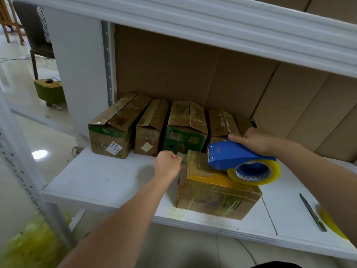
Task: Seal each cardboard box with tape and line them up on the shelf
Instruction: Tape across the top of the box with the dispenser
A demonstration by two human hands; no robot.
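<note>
A cardboard box (pixel 216 196) lies near the front of the white shelf (pixel 100 180). My right hand (pixel 257 139) grips a blue tape dispenser (pixel 231 154) with a roll of clear yellowish tape (pixel 270 176), held over the box's top. My left hand (pixel 168 165) pinches the free end of the tape at the box's far left corner. Behind, several taped boxes stand in a row along the back: a leftmost one (pixel 116 126), a narrow one (pixel 150 128), a green-fronted one (pixel 185 128) and one (pixel 222 124) partly hidden by my right hand.
A utility knife (pixel 313 211) lies on the shelf at the right, beside a second tape roll (pixel 330 221) half hidden by my right forearm. Large cardboard sheets (pixel 289 105) line the shelf's back. An upper shelf board (pixel 212 22) overhangs. A green stool (pixel 50 91) stands on the floor at the left.
</note>
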